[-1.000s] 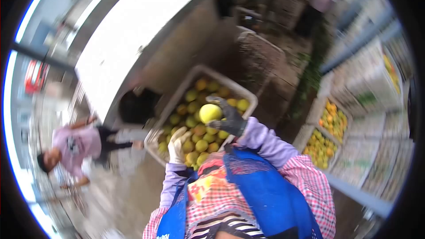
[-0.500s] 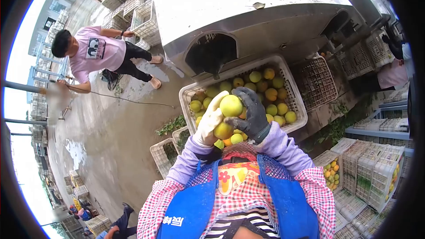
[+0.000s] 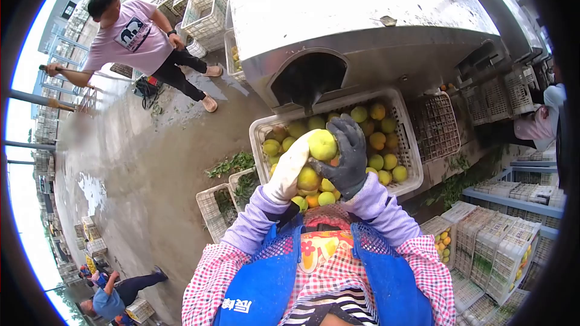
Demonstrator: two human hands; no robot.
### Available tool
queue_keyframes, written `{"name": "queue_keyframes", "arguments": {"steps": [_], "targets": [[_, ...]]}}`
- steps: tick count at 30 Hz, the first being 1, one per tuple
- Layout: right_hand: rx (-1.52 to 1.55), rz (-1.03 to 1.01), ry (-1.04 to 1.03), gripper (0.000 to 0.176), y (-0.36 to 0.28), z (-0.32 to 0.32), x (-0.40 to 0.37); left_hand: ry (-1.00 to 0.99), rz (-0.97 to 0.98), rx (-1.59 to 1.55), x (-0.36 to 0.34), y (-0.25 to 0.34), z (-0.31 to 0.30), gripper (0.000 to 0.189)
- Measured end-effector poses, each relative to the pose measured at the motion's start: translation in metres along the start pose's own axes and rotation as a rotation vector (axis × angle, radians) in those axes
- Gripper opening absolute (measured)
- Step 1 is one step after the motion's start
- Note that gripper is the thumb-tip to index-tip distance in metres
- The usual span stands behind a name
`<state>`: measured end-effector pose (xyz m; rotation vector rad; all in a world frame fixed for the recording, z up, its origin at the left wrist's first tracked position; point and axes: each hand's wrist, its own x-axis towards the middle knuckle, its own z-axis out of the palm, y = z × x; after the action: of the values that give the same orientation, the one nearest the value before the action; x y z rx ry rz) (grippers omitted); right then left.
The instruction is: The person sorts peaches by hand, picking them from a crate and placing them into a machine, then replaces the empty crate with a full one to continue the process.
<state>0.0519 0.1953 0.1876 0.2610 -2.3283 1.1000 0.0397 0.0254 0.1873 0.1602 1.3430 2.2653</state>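
Note:
My left hand (image 3: pixel 289 169), in a white glove, is closed round one side of a yellow-green fruit (image 3: pixel 322 144). My right hand (image 3: pixel 345 157), in a dark grey glove, grips the other side of the same fruit. Another greenish-yellow fruit (image 3: pixel 309 178) shows just below, between the two gloves; whether it is held I cannot tell. Both hands are above a white plastic crate (image 3: pixel 413 174) with several green, yellow and orange fruits in it.
A metal machine (image 3: pixel 368 54) with a dark round opening stands behind the crate. Emptier crates (image 3: pixel 212 205) lie at its left, a reddish-brown crate (image 3: pixel 438 125) at its right. Stacked crates (image 3: pixel 492 244) stand at lower right. A person (image 3: pixel 130 36) stands at upper left, another (image 3: pixel 115 296) at lower left.
The view has shifted a little. The person at upper left has moved an arm outward and stands turned differently. The lower-left person shows more. Both my hands still hold the upper fruit.

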Motion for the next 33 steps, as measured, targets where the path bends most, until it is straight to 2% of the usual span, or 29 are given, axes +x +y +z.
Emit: {"name": "queue_keyframes", "arguments": {"steps": [1,2,3,4,6,9,11,13,15,17,18,19,21,22,25,26,29,30,32,33], "targets": [[-0.081,-0.051,0.017,0.079,0.002,0.006,0.009,0.034,-0.002,-0.031,0.004,0.001,-0.002,0.055],[-0.090,-0.017,0.028,0.075,0.008,0.018,0.016,0.120,-0.104,-0.177,0.011,-0.019,-0.024,0.051],[-0.113,-0.014,0.029,0.073,0.016,0.030,0.025,0.121,-0.074,-0.310,0.011,0.009,-0.001,0.051],[-0.173,-0.022,0.060,0.071,0.024,0.044,0.035,-0.087,-0.068,-0.607,0.017,0.000,-0.023,0.052],[-0.193,-0.026,0.117,0.067,0.042,0.075,0.057,0.333,-0.204,-0.301,0.002,-0.010,-0.042,0.058],[-0.270,0.224,-0.140,0.071,0.061,0.109,0.079,0.411,-0.208,-0.353,-0.001,-0.001,-0.047,0.061],[-0.416,0.579,-0.787,0.076,0.056,0.101,0.108,0.444,-0.165,-0.423,0.003,-0.001,-0.051,0.059],[-0.372,0.581,-1.033,0.076,0.047,0.084,0.111,0.485,-0.111,-0.525,0.016,-0.003,-0.054,0.053],[-0.158,0.242,-0.832,0.073,0.045,0.062,0.109,0.509,-0.069,-0.554,0.026,0.000,-0.052,0.050],[-0.038,0.030,-0.560,0.076,0.038,0.055,0.102,0.497,-0.042,-0.533,0.035,0.003,-0.054,0.050],[-0.020,-0.010,-0.406,0.079,0.029,0.052,0.083,0.445,0.049,-0.440,0.029,0.013,-0.042,0.055],[-0.002,-0.048,-0.254,0.084,0.022,0.049,0.065,0.425,0.091,-0.415,0.028,0.021,-0.031,0.050],[0.028,-0.058,-0.307,0.080,0.013,0.053,0.024,0.387,0.158,-0.365,0.023,0.026,-0.014,0.041],[0.042,-0.056,-0.327,0.080,0.013,0.055,0.009,0.353,0.132,-0.310,0.023,0.015,-0.015,0.050],[-0.090,-0.117,-0.136,0.082,0.019,0.054,-0.003,0.288,-0.068,-0.418,0.018,0.006,-0.015,0.057],[-0.176,-0.205,-0.120,0.085,0.022,0.049,-0.004,0.241,-0.123,-0.449,0.017,0.003,-0.018,0.059],[0.074,-0.115,-0.251,0.086,0.018,0.036,0.004,0.149,-0.149,-0.265,0.007,0.007,-0.017,0.063],[0.102,-0.069,-0.203,0.085,0.011,0.033,0.006,0.147,-0.167,-0.340,0.010,0.013,-0.013,0.065],[0.157,0.021,-0.098,0.083,0.000,0.034,0.011,0.073,-0.047,-0.320,0.014,0.011,-0.013,0.065],[0.108,0.021,-0.130,0.082,0.001,0.034,0.012,0.037,0.008,-0.310,0.015,0.010,-0.013,0.065]]}}
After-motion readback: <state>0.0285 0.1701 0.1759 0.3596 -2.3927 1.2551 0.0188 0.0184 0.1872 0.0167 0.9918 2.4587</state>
